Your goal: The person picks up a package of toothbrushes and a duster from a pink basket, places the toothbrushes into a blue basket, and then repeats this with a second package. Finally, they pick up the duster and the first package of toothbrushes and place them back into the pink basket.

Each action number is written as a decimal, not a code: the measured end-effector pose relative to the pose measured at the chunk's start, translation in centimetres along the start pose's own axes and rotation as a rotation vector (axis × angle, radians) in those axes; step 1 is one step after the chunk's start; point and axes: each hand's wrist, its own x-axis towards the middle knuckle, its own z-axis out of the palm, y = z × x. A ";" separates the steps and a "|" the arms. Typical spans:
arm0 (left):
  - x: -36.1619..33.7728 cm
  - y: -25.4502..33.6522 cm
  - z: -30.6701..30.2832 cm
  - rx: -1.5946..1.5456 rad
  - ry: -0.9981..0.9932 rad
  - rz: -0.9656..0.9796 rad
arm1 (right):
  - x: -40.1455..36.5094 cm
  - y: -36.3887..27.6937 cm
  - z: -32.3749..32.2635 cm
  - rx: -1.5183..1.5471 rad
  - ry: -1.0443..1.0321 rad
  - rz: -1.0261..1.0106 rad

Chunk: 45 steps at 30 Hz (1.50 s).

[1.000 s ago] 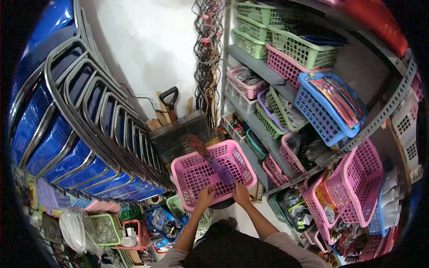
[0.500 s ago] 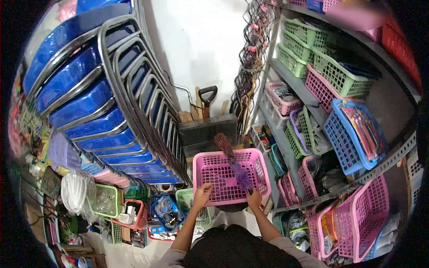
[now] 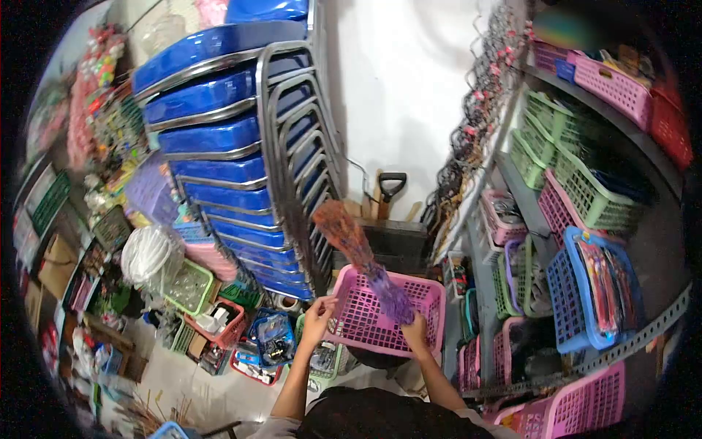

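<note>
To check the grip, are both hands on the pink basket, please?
Yes, the left hand grips the basket at its near rim, and the right hand, holding a bundle, is at its right rim.

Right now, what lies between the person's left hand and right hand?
In the head view, only the mesh wall of the pink basket: the left hand grips its rim, and the right hand holds a purple-orange bundle over it.

Entry, own person: short grey-beige cloth sleeves (image 3: 272, 428) ended above my elbows. Forearms were bare, as were left hand (image 3: 318, 314) and right hand (image 3: 415, 331). Black cloth (image 3: 380, 413) covered my front.
</note>
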 end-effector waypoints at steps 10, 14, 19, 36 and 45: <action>-13.3 1.6 -6.9 0.141 0.452 -0.182 | -6.1 -4.8 6.8 0.040 -0.552 -0.245; -21.7 0.5 -8.2 0.173 0.669 -0.264 | -10.2 -5.8 10.2 0.176 -0.682 -0.307; -29.9 1.8 -10.5 0.215 0.899 -0.240 | -15.2 -5.9 16.1 0.388 -0.899 -0.409; -50.6 5.1 -22.2 0.174 1.470 -0.225 | -37.0 -19.7 27.2 0.335 -1.375 -0.688; -59.8 6.5 -24.5 1.003 1.665 -0.595 | -46.5 -21.7 30.7 0.181 -1.563 -0.894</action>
